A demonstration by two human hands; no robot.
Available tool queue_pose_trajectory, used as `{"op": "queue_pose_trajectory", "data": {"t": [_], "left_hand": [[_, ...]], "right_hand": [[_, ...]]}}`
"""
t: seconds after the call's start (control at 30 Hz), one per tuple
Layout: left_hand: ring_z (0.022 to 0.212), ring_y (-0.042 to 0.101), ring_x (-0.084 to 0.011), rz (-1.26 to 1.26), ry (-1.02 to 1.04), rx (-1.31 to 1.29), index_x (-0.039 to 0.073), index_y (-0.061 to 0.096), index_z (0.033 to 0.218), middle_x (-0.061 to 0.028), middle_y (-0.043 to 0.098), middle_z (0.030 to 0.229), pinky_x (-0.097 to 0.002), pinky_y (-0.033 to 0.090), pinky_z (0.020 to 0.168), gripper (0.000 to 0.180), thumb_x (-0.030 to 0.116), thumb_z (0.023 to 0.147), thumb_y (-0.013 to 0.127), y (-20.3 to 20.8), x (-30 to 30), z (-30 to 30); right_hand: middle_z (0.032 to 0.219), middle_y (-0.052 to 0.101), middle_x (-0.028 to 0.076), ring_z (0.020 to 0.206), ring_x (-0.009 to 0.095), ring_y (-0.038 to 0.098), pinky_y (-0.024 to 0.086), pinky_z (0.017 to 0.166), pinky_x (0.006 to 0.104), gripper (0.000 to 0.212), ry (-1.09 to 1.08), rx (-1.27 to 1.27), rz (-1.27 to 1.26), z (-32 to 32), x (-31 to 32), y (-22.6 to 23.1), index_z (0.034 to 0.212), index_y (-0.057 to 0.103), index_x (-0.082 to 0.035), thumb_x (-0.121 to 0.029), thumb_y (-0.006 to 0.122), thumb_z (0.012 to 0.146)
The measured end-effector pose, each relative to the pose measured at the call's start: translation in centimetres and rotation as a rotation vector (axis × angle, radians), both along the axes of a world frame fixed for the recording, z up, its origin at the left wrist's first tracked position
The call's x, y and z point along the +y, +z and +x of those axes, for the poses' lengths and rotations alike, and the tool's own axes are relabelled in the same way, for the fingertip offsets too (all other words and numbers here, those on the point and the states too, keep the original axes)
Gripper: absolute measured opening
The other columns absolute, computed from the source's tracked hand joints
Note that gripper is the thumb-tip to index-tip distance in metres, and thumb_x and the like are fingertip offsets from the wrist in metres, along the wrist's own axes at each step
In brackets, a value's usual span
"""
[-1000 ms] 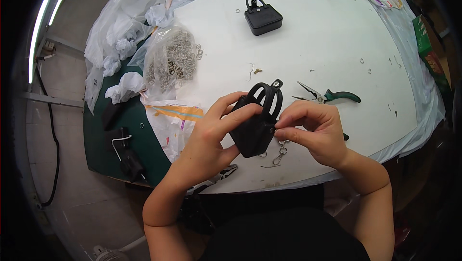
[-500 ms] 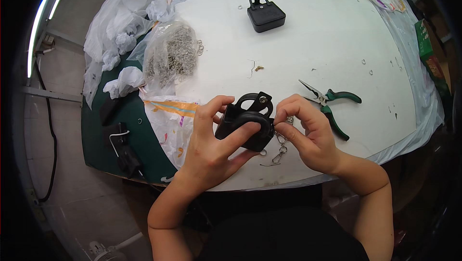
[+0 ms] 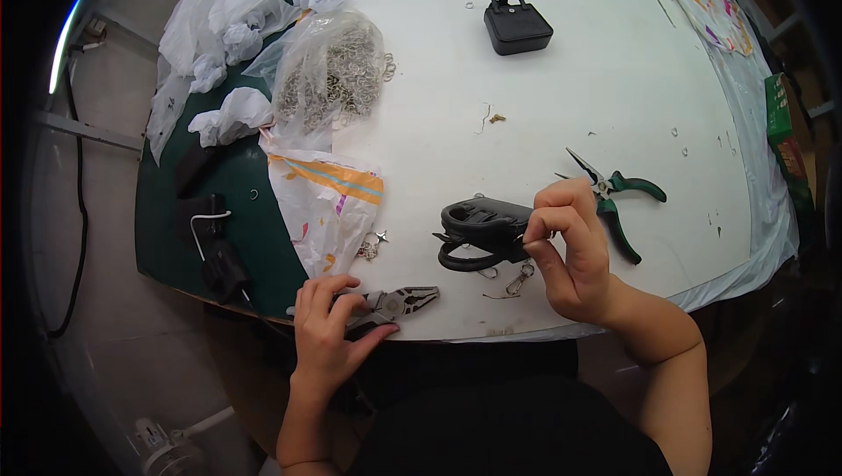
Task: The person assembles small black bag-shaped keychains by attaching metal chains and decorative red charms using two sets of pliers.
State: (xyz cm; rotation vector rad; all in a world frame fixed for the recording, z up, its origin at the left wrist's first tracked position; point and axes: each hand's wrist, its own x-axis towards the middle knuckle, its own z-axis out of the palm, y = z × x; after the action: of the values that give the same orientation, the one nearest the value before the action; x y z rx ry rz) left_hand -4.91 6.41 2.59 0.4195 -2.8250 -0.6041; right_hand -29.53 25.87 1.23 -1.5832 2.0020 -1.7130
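Observation:
My right hand (image 3: 572, 252) pinches the side of a small black handbag (image 3: 495, 213) between thumb and fingertips. The bag is tipped over, its looped handles toward me. What exactly the fingertips grip at its edge is too small to make out. Close by the near table edge, my left hand (image 3: 329, 327) has its fingers closed round the handles of grey combination pliers (image 3: 408, 300), whose jaws point right, slightly apart. A metal swivel clasp (image 3: 521, 279) lies below the right hand. Green-handled long-nose pliers (image 3: 638, 186) rest, spread apart, to its right.
Another small black handbag (image 3: 519, 30) stands at the back. A clear plastic bag of metal rings (image 3: 329, 77) sits at the left, beside a printed plastic sheet (image 3: 320, 204) and crumpled white plastic (image 3: 230, 116). Black adapters (image 3: 219, 265) lie on the green surface.
My left hand has let go of the handbag and moved down left onto the grey pliers. The handbag has turned over in my right hand. The whole view has shifted slightly.

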Motion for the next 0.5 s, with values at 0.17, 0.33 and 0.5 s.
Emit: {"op": "queue_pose_trajectory", "data": {"t": [0.17, 0.33, 0.5], "left_hand": [[0.099, 0.061, -0.0329, -0.135, -0.064, 0.079, 0.003, 0.062, 0.076, -0.0125, 0.063, 0.110, -0.0424, 0.050, 0.079, 0.036, 0.022, 0.061, 0.089, -1.6, -0.9, 2.2], [0.094, 0.062, -0.0325, -0.075, -0.048, 0.144, -0.001, 0.062, 0.076, -0.0134, 0.063, 0.108, -0.0393, 0.051, 0.076, 0.036, 0.023, 0.065, 0.087, -1.3, -2.1, 3.0], [0.089, 0.060, -0.0292, 0.196, 0.066, 0.110, -0.002, 0.064, 0.075, -0.0135, 0.060, 0.103, -0.0364, 0.050, 0.072, 0.032, 0.014, 0.061, 0.088, 3.3, -1.8, 1.4]], "right_hand": [[0.097, 0.052, 0.009, 0.088, 0.023, 0.045, 0.041, 0.069, 0.0326, 0.015, 0.037, -0.011, 0.003, 0.4, -0.2, 0.1, 0.094, 0.058, -0.004, 0.004, 0.067, 0.085], [0.093, 0.054, 0.009, 0.084, 0.024, 0.048, 0.041, 0.068, 0.0335, 0.019, 0.080, 0.138, 0.028, 0.6, -0.5, 1.6, 0.091, 0.059, -0.004, 0.003, 0.072, 0.079], [0.089, 0.056, 0.008, 0.081, 0.026, 0.052, 0.042, 0.070, 0.0349, 0.025, 0.077, 0.281, 0.002, 1.4, -0.9, 2.3, 0.089, 0.060, -0.004, -0.001, 0.078, 0.074]]}}
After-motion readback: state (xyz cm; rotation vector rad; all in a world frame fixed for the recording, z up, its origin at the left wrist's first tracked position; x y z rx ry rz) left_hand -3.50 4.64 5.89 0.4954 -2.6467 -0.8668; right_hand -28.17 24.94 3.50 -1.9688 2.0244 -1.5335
